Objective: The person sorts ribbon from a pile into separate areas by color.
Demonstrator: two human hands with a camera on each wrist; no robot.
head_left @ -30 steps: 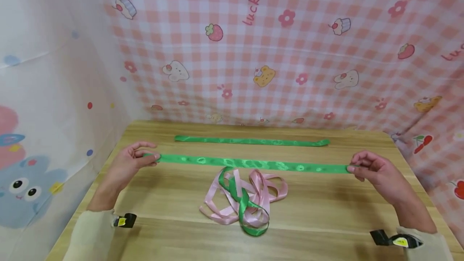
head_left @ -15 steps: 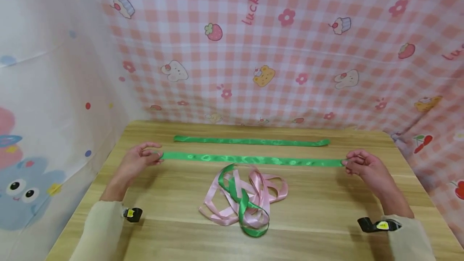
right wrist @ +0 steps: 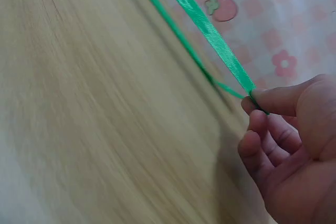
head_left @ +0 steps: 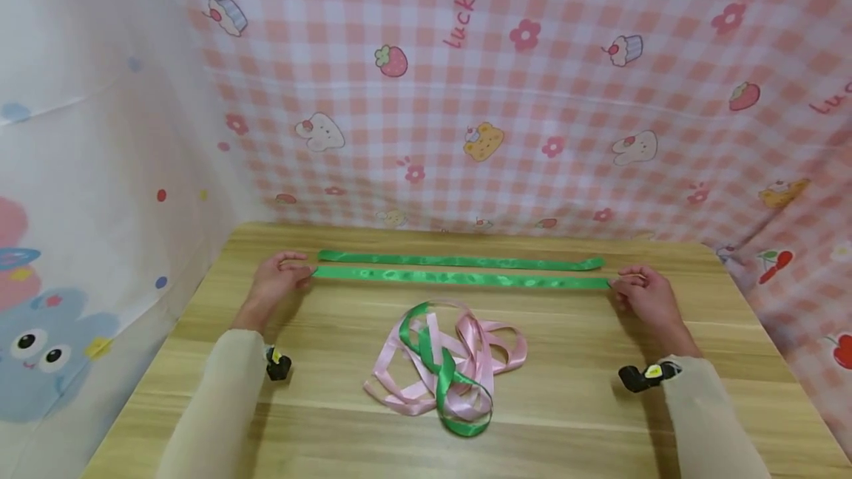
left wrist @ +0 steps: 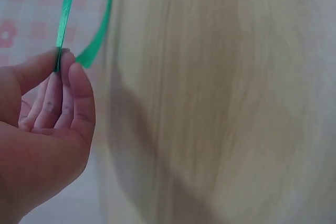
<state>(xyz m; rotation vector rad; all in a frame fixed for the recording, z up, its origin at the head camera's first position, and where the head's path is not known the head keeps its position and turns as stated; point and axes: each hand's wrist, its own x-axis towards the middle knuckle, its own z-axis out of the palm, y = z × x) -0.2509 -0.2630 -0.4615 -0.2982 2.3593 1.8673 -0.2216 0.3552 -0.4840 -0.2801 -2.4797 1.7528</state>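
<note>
A green satin ribbon (head_left: 459, 278) is stretched straight between both hands, over the table. Its left end is pinched between thumb and fingers of my left hand (head_left: 276, 283), as the left wrist view shows with the ribbon end (left wrist: 64, 19). My right hand (head_left: 648, 298) pinches the other end, and in the right wrist view the ribbon (right wrist: 215, 38) runs taut up from the fingertips. Just behind it a second green ribbon (head_left: 459, 260) lies straight on the table, nearly parallel. Nearer the person, a loose heap of pink ribbon (head_left: 393, 390) is tangled with a green ribbon (head_left: 447, 368).
The wooden table (head_left: 559, 427) ends at the back against a pink checked cloth (head_left: 426, 109) with printed figures. On the left hangs a white patterned cloth (head_left: 120, 146). Small black devices sit at both cuffs, including the left wrist device (head_left: 278, 366).
Both hands have moved away from the person and closer together, carrying the held ribbon up near the ribbon at the back. The tangled heap stays in place.
</note>
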